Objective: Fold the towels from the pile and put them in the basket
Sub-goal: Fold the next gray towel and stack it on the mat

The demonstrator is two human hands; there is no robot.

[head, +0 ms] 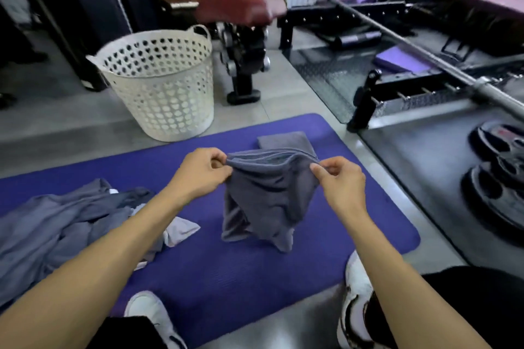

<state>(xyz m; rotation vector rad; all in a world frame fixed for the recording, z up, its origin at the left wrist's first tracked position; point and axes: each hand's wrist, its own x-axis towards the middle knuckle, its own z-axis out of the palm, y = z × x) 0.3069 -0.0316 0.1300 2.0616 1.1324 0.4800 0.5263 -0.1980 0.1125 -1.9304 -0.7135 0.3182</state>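
A grey towel hangs doubled over the purple mat, its lower end touching the mat. My left hand pinches its top left corner and my right hand pinches its top right corner. Behind it a folded grey towel lies flat on the mat. A loose pile of grey towels sprawls at the left of the mat. The white perforated basket stands on the floor beyond the mat's far edge, left of centre; I see nothing inside it.
A bench with a dark red seat stands right behind the basket. At the right lie a steel barbell, a black rack and weight plates. My white shoes rest at the mat's near edge.
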